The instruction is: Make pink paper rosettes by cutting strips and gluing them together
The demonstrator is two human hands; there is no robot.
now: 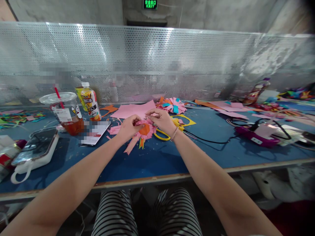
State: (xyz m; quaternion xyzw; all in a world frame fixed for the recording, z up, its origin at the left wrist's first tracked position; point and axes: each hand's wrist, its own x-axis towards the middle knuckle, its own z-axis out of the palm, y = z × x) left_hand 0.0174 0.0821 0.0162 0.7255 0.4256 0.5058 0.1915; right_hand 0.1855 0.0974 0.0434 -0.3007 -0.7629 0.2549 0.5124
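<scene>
Plastic cup (64, 113) of amber drink, red straw (58, 95)

A pink paper flower (145, 130) with fringed petals and an orange centre lies flat on the blue desk (157, 160), about midway along it, between front and back edges; pink and orange-green strips trail from it toward the front edge.

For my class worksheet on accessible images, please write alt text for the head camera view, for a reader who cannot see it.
Two bare hands, left hand and right hand, hold a pink paper flower with an orange centre over a blue worktable. Yellow scissors lie beside the right hand, pink paper behind. An iced drink cup and a juice bottle stand to the left.
</scene>
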